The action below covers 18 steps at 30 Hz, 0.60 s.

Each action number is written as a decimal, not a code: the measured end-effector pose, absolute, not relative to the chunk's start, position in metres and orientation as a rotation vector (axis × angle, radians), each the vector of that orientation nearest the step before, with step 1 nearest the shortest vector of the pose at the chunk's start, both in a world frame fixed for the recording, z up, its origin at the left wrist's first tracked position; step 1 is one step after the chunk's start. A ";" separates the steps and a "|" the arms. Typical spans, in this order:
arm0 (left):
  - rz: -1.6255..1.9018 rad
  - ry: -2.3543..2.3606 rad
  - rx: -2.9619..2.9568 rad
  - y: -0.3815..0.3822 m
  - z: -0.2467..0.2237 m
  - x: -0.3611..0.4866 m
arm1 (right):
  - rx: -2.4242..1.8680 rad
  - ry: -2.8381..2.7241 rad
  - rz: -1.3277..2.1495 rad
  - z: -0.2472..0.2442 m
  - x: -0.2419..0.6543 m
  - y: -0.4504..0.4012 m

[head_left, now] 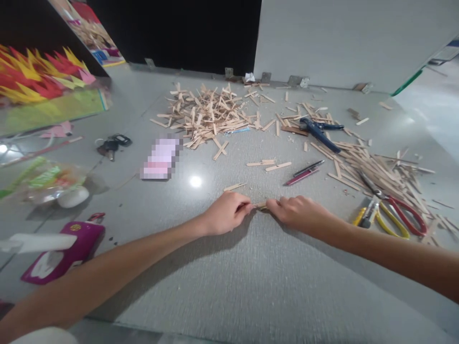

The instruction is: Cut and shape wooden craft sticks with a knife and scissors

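Your left hand (226,212) and right hand (299,214) met fingertip to fingertip, both pinched on one small wooden stick (261,205) held between them; pens (304,173) lay just beyond your right hand; pliers (389,215) farther right.

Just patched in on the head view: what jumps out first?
Both hands meet at the centre of the grey floor, the left hand and right hand pinching one small wooden stick between them. Behind lies a heap of cut sticks, with red-handled pliers at right.
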State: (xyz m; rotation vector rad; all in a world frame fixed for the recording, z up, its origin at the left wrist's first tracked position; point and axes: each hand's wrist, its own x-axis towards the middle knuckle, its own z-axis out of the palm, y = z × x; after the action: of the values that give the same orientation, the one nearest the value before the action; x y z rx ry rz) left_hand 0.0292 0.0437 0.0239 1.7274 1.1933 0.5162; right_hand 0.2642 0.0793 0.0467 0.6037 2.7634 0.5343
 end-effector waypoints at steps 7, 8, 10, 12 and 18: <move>0.546 1.174 1.806 0.042 0.022 0.029 | 0.820 2.679 0.681 0.056 0.249 0.044; 0.549 1.180 1.798 0.042 0.022 0.029 | 0.791 2.707 0.634 0.056 0.251 0.048; 0.550 1.197 1.795 0.042 0.023 0.029 | 0.707 2.745 0.555 0.052 0.255 0.063; 0.544 1.216 1.815 0.042 0.023 0.030 | 0.665 2.765 0.515 0.048 0.261 0.079; 0.561 1.236 1.925 0.043 0.020 0.035 | 0.754 2.758 0.577 0.043 0.259 0.060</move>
State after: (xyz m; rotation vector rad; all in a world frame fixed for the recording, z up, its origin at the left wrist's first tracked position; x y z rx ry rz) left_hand 0.0345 0.0429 0.0200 1.9251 1.2360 0.5615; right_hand 0.2590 0.0603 0.0426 0.7538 2.7579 0.5771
